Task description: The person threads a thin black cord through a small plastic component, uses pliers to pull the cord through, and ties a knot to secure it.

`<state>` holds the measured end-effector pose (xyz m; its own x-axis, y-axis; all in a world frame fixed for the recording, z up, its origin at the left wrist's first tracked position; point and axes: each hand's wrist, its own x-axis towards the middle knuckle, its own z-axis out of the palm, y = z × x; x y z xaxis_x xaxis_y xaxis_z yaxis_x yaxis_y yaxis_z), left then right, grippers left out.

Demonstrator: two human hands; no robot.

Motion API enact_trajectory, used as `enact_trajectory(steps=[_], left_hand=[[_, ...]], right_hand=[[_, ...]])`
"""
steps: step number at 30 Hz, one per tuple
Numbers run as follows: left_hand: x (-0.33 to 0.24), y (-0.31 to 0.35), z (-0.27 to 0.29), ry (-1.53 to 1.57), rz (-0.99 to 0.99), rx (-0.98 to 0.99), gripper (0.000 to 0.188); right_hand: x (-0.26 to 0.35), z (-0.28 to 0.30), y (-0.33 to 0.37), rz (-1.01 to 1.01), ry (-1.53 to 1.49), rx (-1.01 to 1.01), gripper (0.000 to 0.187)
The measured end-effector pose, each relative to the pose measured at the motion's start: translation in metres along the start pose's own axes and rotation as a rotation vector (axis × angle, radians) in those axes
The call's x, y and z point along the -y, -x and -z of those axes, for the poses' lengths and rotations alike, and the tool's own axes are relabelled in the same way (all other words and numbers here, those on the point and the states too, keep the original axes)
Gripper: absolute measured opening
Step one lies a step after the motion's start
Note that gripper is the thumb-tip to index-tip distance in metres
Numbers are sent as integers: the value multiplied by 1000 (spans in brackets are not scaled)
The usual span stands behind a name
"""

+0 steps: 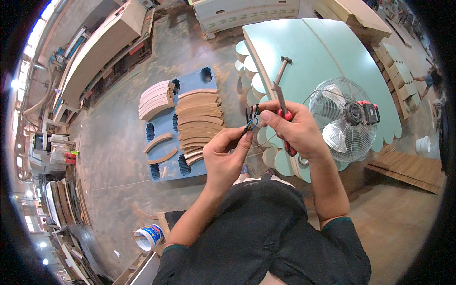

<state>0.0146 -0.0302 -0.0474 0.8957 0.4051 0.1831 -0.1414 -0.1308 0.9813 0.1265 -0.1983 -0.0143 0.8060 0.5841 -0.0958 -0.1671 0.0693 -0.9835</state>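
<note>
In front of my body, my left hand (pixel 228 154) is closed, pinching the end of a dark cable (pixel 248 124) between thumb and fingertips. Thin stripped-out wires, one of them blue, fan out of that end. My right hand (pixel 299 128) is closed round a tool with a red-and-black handle (pixel 289 148) and a flat grey metal part pointing away from me; its exact kind is unclear. The right thumb and forefinger come up close to the wires. Whether they touch them is hard to see.
A pale green panel stack (pixel 304 52) on the right carries a hammer (pixel 285 61) and a wire-caged fan (pixel 351 114). Curved wooden pieces (pixel 199 114) lie on a blue slotted board (pixel 190 85) on the floor. A white-and-blue bucket (pixel 148 237) stands at lower left.
</note>
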Motion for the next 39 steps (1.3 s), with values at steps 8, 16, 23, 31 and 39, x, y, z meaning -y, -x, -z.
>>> enact_trajectory(steps=[8, 16, 23, 31, 39], left_hand=[[-6, -3, -1, -10, -79, -43, 13], [-8, -9, 2, 275, 254, 24, 21], [-8, -22, -3, 970, 643, 123, 29], [-8, -37, -12, 814, 654, 248, 35], [-19, -36, -22, 866, 584, 315, 25]], right_hand=[[7, -13, -8, -1, -28, -20, 24], [10, -10, -5, 87, 127, -51, 20], [8, -7, -5, 535, 441, 70, 19], [13, -6, 9, 845, 697, -98, 44], [0, -3, 12, 740, 390, -319, 9]])
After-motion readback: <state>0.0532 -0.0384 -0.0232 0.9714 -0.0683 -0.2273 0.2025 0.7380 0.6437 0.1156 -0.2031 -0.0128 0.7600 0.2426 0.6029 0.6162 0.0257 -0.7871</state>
